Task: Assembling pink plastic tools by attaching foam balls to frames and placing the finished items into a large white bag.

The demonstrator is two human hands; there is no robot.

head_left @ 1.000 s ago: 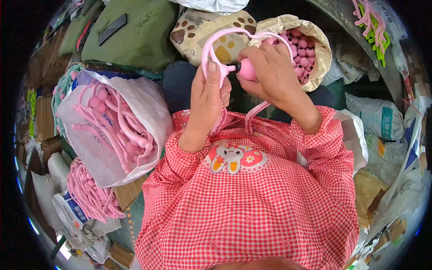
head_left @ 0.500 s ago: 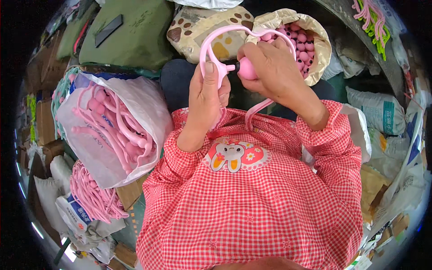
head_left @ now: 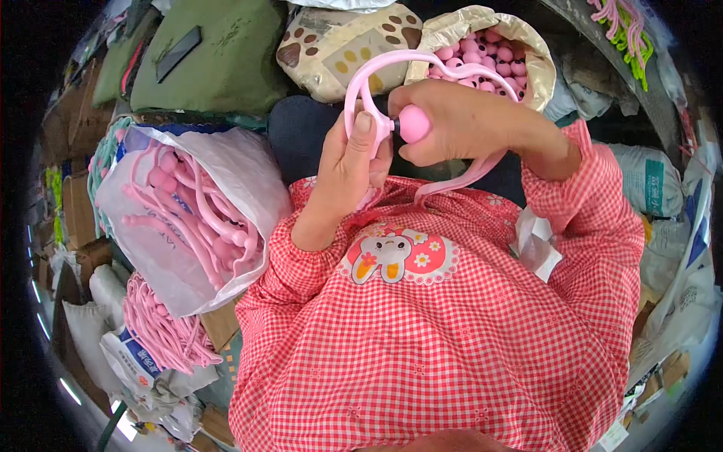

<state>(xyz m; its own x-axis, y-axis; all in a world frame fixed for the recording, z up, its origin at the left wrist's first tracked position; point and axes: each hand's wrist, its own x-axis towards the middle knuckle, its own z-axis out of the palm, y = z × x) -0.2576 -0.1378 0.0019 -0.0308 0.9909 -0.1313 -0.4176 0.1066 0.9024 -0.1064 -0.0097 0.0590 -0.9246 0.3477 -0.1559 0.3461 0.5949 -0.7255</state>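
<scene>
My left hand (head_left: 339, 177) is closed around a pink, branched rubbery strap (head_left: 367, 75), its thumb lying along the joint. The strap loops up and over to the right, and its long tail hangs down to my lap. In my right hand (head_left: 471, 120) a pink ball (head_left: 413, 124) is gripped between curled fingers and thumb. The ball's black end meets the strap's short side stub, which is almost hidden. Beyond my right hand, a gold bag (head_left: 538, 68) holds many pink balls with black spots.
To my left, a white sack (head_left: 199, 290) holds pink straps with balls. A bundle of pink cords (head_left: 162, 324) lies below it. A green cushion (head_left: 226, 53) with a dark flat object (head_left: 179, 54), and a paw-print cushion (head_left: 350, 49), are ahead. White bags (head_left: 644, 177) stand at right.
The ball and the strap's stub have come together; less of the stub shows. My right wrist has turned and its elbow has swung out to the right. Both hands have shifted slightly.
</scene>
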